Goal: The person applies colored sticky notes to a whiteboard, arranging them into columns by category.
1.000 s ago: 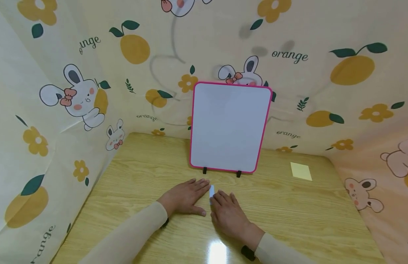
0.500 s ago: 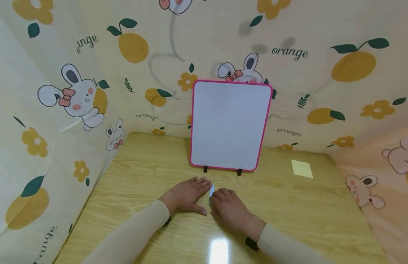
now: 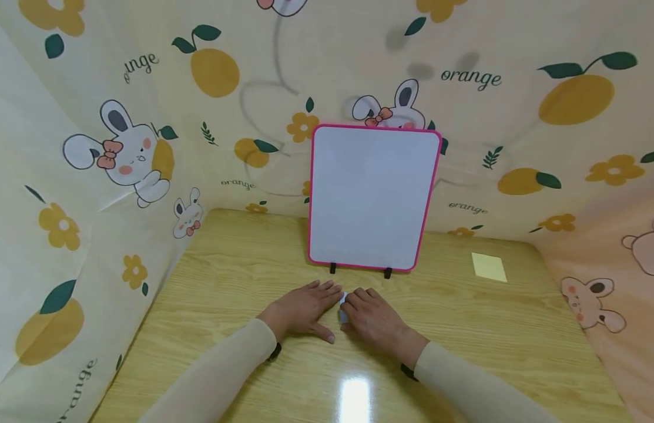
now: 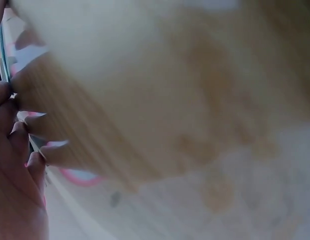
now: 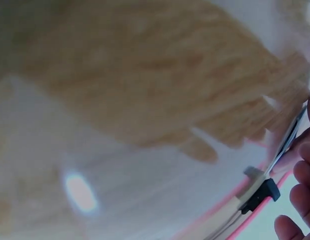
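Observation:
A small pale-blue piece of paper point(image 3: 343, 317), apparently folded, lies on the table in front of the whiteboard. My left hand point(image 3: 304, 308) rests flat beside its left edge, fingers extended and thumb spread toward me. My right hand point(image 3: 374, 318) covers most of the paper, its bent fingers at the far part. In the right wrist view, thin paper layers point(image 5: 291, 136) show edge-on by the right hand's fingers point(image 5: 304, 172). The left wrist view catches only the side of the left hand point(image 4: 17, 185). The underside of the paper is hidden.
A whiteboard point(image 3: 374, 197) with a pink rim stands on black feet point(image 3: 387, 273) behind the hands. A pale-yellow paper square point(image 3: 489, 267) lies at the table's right rear. Printed cloth point(image 3: 210, 135) walls in the wooden table point(image 3: 226, 276) at back and sides.
My right hand's fingers have moved away from me along the paper and now cover more of its far part. The left hand stays in place. The head view has shifted slightly.

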The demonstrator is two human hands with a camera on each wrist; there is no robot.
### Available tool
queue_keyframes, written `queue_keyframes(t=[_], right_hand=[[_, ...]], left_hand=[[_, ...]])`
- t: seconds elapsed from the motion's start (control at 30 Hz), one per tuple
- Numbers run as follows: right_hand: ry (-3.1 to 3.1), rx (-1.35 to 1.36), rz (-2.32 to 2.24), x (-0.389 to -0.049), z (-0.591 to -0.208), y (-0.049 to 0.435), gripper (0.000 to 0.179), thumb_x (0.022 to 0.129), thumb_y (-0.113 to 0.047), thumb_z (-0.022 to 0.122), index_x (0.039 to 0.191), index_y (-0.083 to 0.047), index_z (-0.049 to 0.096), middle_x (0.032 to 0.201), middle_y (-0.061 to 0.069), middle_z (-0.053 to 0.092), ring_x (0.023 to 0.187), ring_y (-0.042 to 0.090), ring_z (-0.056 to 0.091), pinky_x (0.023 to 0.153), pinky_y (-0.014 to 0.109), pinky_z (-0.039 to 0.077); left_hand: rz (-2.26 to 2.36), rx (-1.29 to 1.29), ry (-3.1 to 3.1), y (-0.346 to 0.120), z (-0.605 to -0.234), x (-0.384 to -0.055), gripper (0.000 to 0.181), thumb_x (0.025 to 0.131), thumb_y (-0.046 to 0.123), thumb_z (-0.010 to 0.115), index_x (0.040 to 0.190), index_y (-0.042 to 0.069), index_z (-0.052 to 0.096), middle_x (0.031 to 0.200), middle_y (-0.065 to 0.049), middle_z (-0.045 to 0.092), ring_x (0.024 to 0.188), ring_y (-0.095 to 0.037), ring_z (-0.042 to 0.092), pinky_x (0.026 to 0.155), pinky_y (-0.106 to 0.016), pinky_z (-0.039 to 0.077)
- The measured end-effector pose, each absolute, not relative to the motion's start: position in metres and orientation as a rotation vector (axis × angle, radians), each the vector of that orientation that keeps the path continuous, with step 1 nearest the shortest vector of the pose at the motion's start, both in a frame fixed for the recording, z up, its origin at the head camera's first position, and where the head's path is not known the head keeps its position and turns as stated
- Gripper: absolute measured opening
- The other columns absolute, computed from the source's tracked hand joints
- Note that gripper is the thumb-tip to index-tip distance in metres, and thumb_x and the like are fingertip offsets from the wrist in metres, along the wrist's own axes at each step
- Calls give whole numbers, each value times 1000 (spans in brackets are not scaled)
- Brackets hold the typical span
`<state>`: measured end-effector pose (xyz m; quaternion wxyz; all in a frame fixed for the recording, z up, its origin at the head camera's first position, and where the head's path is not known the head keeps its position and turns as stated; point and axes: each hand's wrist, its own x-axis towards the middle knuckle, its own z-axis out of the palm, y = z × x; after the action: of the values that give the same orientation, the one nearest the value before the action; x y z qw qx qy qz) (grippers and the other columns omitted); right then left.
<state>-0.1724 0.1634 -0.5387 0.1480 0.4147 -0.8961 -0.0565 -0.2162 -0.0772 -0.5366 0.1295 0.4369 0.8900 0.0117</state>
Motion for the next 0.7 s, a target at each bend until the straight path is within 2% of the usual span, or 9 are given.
queue_keyframes(t=[0.33,0.53,0.7], right_hand=[[-2492,1214,-264,-178,-542,163,31,100,-45,72,102,-14,71,103,-2,66,99,19,58,85,34,51],[-2500,1224,-290,-178,-540,161,27,101,-43,71,103,-16,75,102,-4,68,98,18,58,86,33,51],[-2521,1216,-257,-176,-542,165,29,97,-44,76,103,-15,76,99,-3,68,96,19,57,83,34,50]], left_hand=[[49,1247,2579,-75,-533,-216,111,88,83,56,170,15,23,177,0,20,165,-20,12,136,-40,14],[52,1236,2572,-75,-532,-216,112,88,83,57,170,16,22,177,1,18,165,-20,11,136,-41,14],[44,1254,2575,-75,-532,-217,113,87,83,58,170,16,22,177,0,19,165,-20,13,136,-40,15]])
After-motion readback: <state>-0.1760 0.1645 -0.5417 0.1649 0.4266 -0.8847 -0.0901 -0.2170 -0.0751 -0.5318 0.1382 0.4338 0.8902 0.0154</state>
